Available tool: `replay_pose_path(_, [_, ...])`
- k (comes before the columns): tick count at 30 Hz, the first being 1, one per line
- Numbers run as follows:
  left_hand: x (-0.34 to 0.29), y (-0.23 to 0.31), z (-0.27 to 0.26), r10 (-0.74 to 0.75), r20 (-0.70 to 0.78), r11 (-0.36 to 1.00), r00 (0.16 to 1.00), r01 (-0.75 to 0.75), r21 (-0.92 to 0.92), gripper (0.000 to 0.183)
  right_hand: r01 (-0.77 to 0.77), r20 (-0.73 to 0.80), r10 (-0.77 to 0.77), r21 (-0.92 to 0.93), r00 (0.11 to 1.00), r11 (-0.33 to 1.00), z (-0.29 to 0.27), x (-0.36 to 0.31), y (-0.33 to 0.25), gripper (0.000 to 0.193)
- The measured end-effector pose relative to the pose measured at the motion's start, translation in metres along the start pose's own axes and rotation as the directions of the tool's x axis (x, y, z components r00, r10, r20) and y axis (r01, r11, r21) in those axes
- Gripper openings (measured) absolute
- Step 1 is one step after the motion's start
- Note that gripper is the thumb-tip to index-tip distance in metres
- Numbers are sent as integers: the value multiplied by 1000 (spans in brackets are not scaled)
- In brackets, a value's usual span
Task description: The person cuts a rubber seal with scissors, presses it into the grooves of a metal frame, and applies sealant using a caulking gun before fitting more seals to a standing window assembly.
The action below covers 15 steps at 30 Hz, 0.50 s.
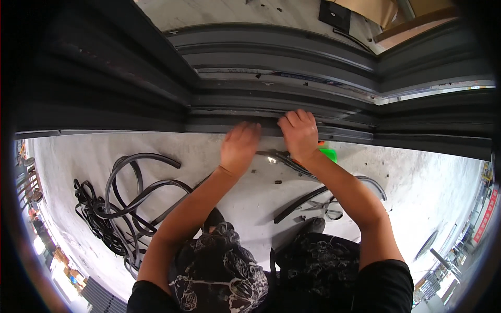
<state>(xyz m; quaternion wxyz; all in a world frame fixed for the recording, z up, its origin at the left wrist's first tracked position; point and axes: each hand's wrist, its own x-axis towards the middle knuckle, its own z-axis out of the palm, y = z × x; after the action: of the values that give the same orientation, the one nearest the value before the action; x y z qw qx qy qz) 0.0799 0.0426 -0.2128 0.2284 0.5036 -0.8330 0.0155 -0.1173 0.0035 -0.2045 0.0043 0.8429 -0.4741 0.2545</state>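
A dark grey metal frame (224,99) with long grooved rails spans the upper part of the head view. My left hand (241,148) is at the near rail's edge, its fingers bent together and slightly blurred. Just to its right, my right hand (301,135) curls its fingers over the same rail. Whatever lies under the fingertips of either hand is hidden. Below the hands, a black rubber strip (284,160) rests on the floor, passing behind my right forearm.
Looped black rubber strips (112,190) and a tangle of thinner black strip (102,227) lie on the floor at left. Scissors (333,211) and a cut strip (297,205) are near my feet. Behind my right wrist sits a bright green object (328,154). Cardboard (373,9) lies beyond the frame.
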Motion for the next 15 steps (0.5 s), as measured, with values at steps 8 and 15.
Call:
replay_pose_path(8, [12, 1, -7, 16, 103, 1000, 995, -17, 13, 31, -22, 24, 22, 9, 999, 1000, -2, 1, -3, 12])
replay_pose_path(15, [16, 7, -10, -42, 163, 999, 986, 41, 12, 29, -67, 207, 75, -44, 976, 997, -6, 21, -10, 22])
